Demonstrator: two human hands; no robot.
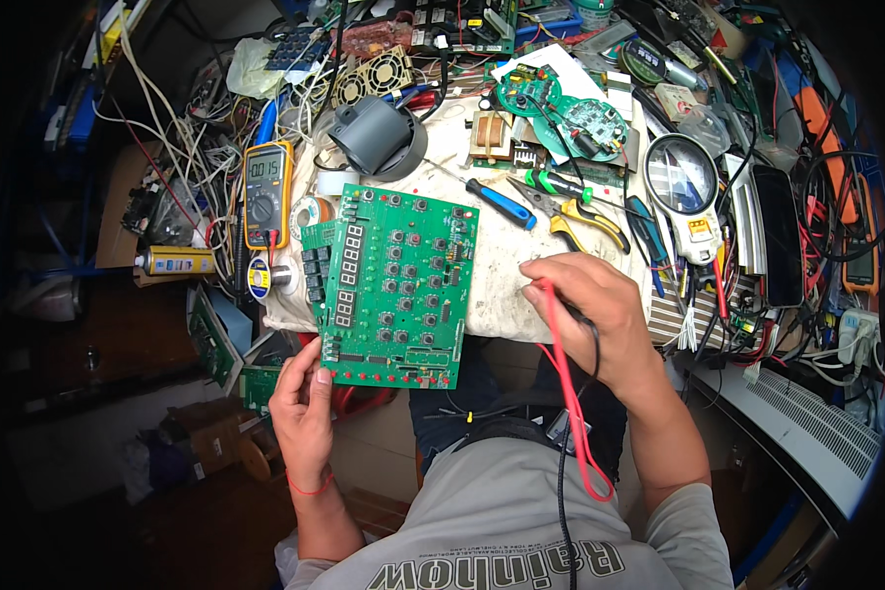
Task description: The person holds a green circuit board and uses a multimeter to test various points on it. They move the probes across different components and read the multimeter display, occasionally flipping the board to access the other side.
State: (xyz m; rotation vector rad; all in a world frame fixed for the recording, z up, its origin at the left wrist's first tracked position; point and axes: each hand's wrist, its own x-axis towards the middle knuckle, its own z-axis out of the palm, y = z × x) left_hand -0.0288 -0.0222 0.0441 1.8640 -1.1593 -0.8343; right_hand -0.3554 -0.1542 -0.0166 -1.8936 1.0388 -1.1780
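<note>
My left hand (303, 405) grips the lower left corner of a green circuit board (369, 285), thumb on its face. Rows of push buttons and black digit displays cover the board, and it lies tilted over the table's front edge. Another green board (315, 241) with black relays shows partly behind its left side. Right of the board, my right hand (600, 310) is closed round a red test lead (568, 388) and a black lead (567, 462). Their tips are hidden by the fingers. A yellow multimeter (264, 182) with its display on stands at the left.
Beyond the boards lie a blue screwdriver (501, 204), yellow-handled pliers (572, 218) and a grey cylindrical part (374, 138). Round green boards (580, 128) sit farther back. A magnifying glass (681, 175) and a phone (777, 236) are on the right. Solder spools (259, 276) stand at the left.
</note>
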